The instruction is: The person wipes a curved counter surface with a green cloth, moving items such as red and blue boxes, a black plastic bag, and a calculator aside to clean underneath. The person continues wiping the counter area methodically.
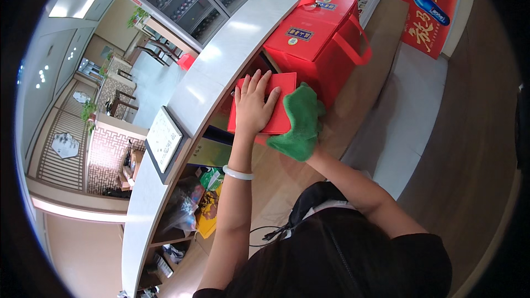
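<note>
My left hand lies flat with spread fingers on the top of a small red box. A white bangle is on that wrist. At the box's right side is a green cloth, bunched against its edge. The cloth covers my right hand, which holds it; the fingers are hidden. Just beyond stands a large red gift carton with red ribbon handles and a dark label that bears writing. The small box is close beside this carton, on the wooden lower counter.
A curved pale stone counter ledge runs along the left, with a tilted sign on it. Shelves below hold a clear plastic bag and a yellow bag. A glass-door drinks fridge stands behind; a red poster is at upper right.
</note>
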`<move>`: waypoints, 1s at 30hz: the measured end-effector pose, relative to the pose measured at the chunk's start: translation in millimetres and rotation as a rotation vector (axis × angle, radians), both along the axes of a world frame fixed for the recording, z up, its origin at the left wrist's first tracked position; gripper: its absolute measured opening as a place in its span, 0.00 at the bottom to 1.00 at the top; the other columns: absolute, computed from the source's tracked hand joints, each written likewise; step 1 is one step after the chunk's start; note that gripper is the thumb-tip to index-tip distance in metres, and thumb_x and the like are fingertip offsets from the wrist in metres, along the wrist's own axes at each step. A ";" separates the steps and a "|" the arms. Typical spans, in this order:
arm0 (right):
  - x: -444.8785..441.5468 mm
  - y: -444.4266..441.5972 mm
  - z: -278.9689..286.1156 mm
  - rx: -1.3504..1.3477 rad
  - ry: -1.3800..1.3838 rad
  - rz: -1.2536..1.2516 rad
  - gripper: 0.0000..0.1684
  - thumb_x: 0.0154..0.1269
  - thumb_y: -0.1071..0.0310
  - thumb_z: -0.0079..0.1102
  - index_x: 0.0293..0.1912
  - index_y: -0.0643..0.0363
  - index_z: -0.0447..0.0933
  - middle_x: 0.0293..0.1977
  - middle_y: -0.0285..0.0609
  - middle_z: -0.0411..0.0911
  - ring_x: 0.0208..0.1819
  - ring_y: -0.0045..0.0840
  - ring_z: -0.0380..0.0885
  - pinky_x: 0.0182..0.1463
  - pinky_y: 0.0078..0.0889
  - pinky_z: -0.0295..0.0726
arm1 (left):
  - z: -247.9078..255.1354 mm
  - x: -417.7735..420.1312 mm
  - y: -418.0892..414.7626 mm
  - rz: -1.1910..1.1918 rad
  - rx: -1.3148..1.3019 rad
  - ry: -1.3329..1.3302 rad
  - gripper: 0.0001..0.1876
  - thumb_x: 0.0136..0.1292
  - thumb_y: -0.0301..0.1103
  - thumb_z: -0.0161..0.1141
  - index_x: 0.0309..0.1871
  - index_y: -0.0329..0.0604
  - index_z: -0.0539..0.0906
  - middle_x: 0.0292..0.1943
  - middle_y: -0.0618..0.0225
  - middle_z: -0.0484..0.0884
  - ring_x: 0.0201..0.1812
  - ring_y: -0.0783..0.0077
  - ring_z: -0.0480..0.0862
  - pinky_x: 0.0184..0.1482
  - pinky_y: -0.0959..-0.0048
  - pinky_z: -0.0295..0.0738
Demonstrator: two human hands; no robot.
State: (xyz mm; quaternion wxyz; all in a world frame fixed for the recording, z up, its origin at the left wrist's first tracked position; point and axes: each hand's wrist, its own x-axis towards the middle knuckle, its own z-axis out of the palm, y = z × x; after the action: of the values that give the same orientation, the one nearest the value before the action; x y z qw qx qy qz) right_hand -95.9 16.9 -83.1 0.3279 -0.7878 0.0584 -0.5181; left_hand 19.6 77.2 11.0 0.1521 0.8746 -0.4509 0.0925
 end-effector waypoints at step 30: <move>-11.4 -15.5 -84.9 0.514 0.571 0.279 0.57 0.45 0.66 0.64 0.70 0.73 0.44 0.66 0.65 0.56 0.69 0.52 0.55 0.72 0.44 0.54 | -1.7 2.6 -0.7 0.042 0.009 0.002 0.29 0.68 0.57 0.47 0.69 0.58 0.67 0.72 0.62 0.62 0.74 0.54 0.56 0.73 0.51 0.43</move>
State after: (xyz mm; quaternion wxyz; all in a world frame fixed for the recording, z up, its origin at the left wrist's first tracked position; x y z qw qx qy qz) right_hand -107.3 1.4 -168.1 0.5521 -0.7926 0.1672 -0.1976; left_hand 22.2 76.4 9.4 0.1469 0.8847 -0.4326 0.0927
